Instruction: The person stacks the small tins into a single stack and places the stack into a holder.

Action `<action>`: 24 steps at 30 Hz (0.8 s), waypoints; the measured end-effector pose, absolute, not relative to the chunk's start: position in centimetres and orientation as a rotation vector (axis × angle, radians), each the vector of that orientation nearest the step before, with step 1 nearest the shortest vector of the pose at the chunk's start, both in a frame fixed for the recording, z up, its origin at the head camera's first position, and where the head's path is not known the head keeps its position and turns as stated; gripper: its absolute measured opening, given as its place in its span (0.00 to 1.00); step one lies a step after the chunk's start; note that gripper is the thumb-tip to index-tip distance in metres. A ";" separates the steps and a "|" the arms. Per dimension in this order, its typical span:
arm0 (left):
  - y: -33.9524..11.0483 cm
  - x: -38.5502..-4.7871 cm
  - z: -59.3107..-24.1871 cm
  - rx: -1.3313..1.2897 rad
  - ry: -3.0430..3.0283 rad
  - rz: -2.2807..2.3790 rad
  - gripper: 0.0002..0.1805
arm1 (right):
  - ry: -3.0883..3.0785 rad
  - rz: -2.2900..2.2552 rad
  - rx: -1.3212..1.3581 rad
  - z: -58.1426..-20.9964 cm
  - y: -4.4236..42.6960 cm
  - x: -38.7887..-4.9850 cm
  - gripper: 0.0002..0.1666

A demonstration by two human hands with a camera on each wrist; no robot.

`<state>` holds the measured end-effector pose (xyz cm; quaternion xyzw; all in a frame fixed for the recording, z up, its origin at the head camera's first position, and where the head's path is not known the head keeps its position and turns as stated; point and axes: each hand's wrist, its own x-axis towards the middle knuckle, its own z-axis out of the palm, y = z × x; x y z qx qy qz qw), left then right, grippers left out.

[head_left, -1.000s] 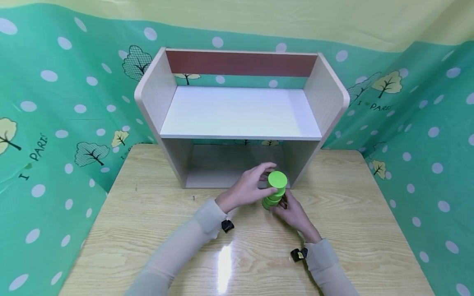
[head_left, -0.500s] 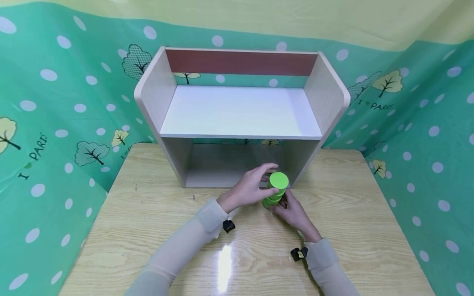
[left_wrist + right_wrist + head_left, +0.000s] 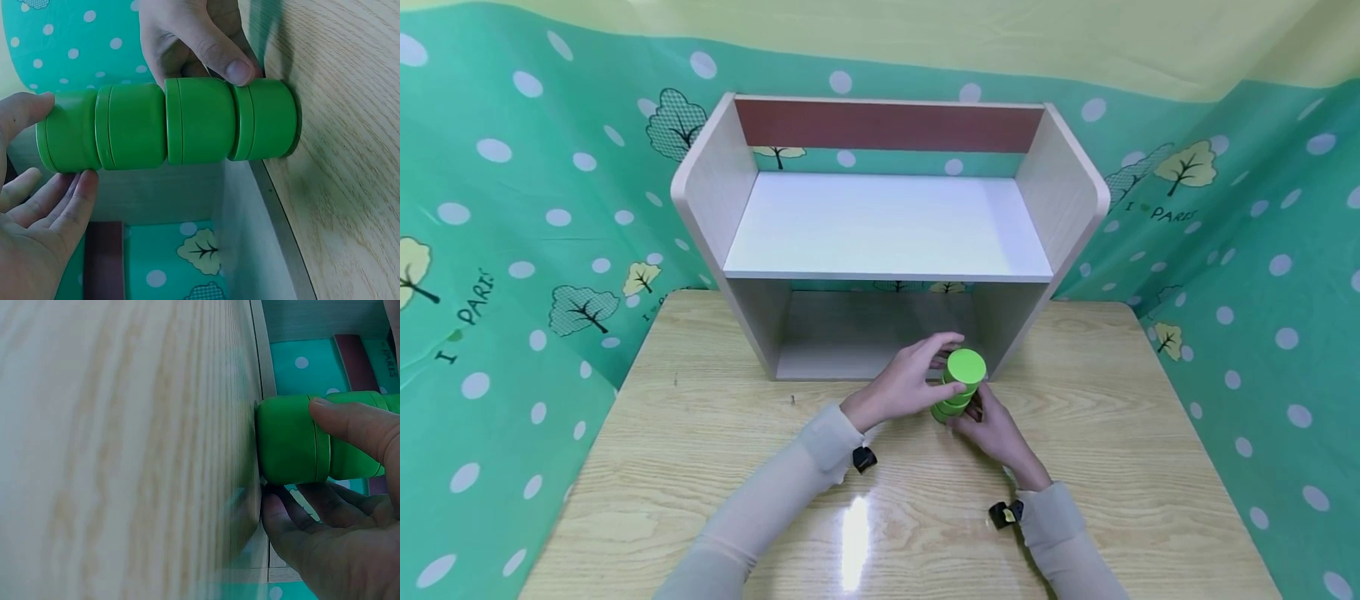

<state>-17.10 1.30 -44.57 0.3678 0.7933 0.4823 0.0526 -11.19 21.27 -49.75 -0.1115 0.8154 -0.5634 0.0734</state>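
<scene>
Several green round lidded containers [image 3: 200,122] stand in one upright stack on the table, in front of the shelf's right side. In the head view the top container [image 3: 966,367] leans slightly right of those below. My left hand [image 3: 906,379] holds this top container, thumb on one side and fingertips on the other. Low on the stack, my right hand [image 3: 996,429] grips the bottom container [image 3: 287,440]. Its thumb [image 3: 350,422] lies at the lid's edge, and its fingers are on the opposite side, partly hidden.
Behind the stack stands a pale two-level shelf [image 3: 887,229] with a brown back strip [image 3: 891,125]. The wooden table [image 3: 700,467] spreads around it. A green dotted curtain [image 3: 497,358] borders the back and sides.
The top of the stack and my left hand have shifted very slightly to the right. My right hand keeps its place at the bottom container.
</scene>
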 end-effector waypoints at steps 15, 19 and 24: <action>0.6 -17.1 -45.0 1.101 2.434 1.470 0.39 | 2.486 -1.672 -0.318 -49.9 21.2 -11.2 0.37; 0.3 -17.1 -45.4 1.079 2.435 1.485 0.40 | 2.466 -1.703 -0.317 -49.9 21.2 -11.2 0.37; -0.1 -16.9 -45.8 1.021 2.453 1.478 0.41 | 2.450 -1.724 -0.330 -49.9 21.2 -11.2 0.37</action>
